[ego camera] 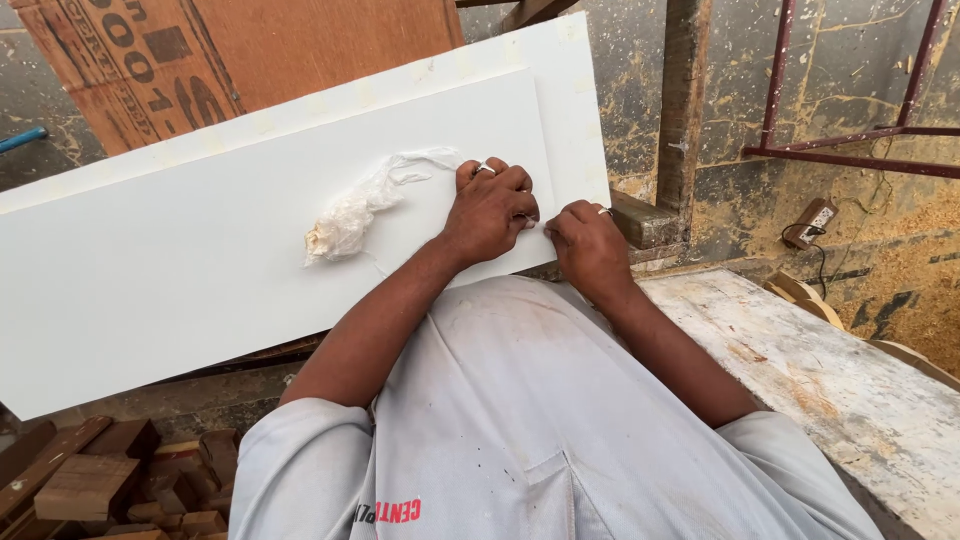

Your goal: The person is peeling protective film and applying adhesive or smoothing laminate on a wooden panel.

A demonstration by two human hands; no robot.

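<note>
Two hands meet at the near right edge of the white panel — left hand and right hand both pinching something too small to tell — and a slip might scratch the surface beside the rag.

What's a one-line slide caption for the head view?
Both hands, left hand and right hand, meet at the edge of a white panel beside a crumpled plastic bag.
</note>
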